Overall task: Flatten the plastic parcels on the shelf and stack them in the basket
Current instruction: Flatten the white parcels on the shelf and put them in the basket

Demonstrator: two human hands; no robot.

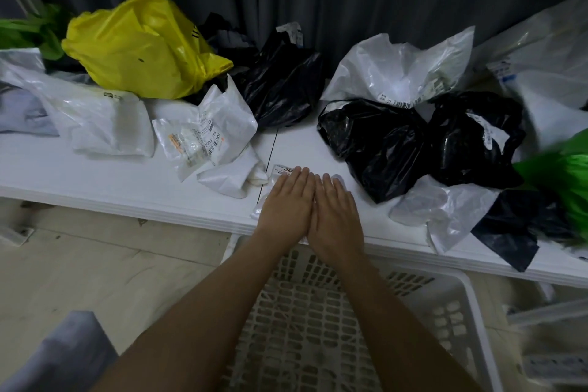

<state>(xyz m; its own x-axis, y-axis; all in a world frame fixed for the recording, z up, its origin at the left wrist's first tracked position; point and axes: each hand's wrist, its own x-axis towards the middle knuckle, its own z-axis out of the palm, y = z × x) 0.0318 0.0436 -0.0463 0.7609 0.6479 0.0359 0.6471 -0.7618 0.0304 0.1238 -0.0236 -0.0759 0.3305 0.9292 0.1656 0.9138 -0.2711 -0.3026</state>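
— What do we have at the front edge of the shelf?

— We see the left hand [288,200] and the right hand [337,210] side by side, touching along their inner edges, fingers straight and palms down. Both press flat on a small clear plastic parcel [280,172]; nothing is gripped. The parcel is mostly covered, with a printed label corner showing just past the left fingertips.

— And where does it lie?

— On the white shelf [95,181], near its front edge, just right of a seam in the surface. Directly below the wrists stands the white slotted basket [458,293]; we cannot tell what lies in it.

— What surrounds the hands?

— Crumpled parcels. To the left, a white labelled parcel [210,134]; behind it, a yellow bag [136,44]. A black bag [280,83] sits further back at centre. To the right, two black parcels [381,143] lie close, a white one [397,70] behind them. A green bag [569,181] is blurred at the right edge.
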